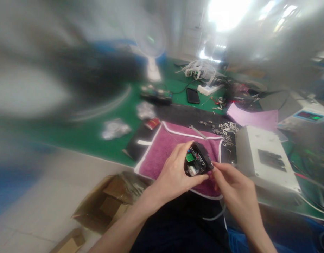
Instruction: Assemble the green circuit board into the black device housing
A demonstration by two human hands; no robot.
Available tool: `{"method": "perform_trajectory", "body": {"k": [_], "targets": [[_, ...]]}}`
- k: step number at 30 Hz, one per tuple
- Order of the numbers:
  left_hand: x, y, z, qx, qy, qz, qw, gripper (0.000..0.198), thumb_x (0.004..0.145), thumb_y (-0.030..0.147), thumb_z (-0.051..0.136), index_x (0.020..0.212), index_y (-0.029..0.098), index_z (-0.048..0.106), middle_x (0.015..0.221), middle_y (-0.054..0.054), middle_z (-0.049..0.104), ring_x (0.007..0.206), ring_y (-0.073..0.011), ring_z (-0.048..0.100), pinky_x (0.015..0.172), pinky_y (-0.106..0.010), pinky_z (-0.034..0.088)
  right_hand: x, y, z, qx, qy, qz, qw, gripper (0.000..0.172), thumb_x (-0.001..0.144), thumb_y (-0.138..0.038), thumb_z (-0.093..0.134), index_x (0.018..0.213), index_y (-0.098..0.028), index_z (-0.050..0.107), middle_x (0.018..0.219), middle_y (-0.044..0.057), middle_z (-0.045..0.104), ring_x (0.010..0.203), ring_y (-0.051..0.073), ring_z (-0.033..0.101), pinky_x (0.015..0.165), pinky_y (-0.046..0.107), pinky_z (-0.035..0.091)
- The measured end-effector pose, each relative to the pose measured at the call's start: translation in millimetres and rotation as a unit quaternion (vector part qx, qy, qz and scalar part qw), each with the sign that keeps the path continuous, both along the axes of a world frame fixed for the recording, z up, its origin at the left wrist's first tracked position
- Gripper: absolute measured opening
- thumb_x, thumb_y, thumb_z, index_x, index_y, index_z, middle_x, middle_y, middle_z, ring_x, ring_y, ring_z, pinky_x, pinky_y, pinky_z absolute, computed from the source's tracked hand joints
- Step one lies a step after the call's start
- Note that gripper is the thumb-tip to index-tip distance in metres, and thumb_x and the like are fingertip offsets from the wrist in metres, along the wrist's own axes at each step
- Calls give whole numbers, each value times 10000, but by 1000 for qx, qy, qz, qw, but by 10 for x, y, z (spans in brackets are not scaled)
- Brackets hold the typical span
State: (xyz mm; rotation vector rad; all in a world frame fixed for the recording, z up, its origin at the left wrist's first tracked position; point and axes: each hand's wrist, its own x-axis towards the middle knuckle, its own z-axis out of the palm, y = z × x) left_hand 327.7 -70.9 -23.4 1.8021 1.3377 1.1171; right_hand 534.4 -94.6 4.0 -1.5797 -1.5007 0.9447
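Both forearms are bare, no sleeves or gloves; dark trousers cover the lap.

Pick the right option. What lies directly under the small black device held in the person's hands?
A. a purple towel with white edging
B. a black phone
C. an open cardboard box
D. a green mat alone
A: the small black device, gripped by the left hand and touched by the right hand, sits above the purple towel with white edging.

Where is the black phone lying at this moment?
In the head view, the black phone lies flat on the green mat at the far middle of the bench, just left of the white power strip and well beyond the pink towel.
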Motion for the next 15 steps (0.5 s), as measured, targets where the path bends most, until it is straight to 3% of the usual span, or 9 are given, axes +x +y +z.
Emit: {"method": "perform_trajectory", "body": {"k": [4,10,15], "targets": [[-114,-3,47,14,-22,-8,1000,890,831,557,896,1570,304,469,1601,-99,538,1485,-313,543,1258,-499,474,-47,-16,20,-26,46,13,999,358,986,-519,736,1134,-196,780,706,1,710,602,128,637,562,218,515],[-165,-121,23,-1,-132,57,990,439,988,345,771,1377,255,589,1461,-98,680,1341,-251,688,1186,-449,565,-104,-106,38,-50,126,20,991,312,959,-487,794,1110,-221,735,875,16,763,673,114,677,611,200,551],[-187,-158,38,44,-51,70,995,169,1034,274,693,1202,256,699,1402,-54,728,1302,-218,705,1151,-397,568,-48,-130,47,-6,57,6,998,277,959,-464,789,1111,-234,801,1007,57,791,803,159,714,673,237,577]]}}
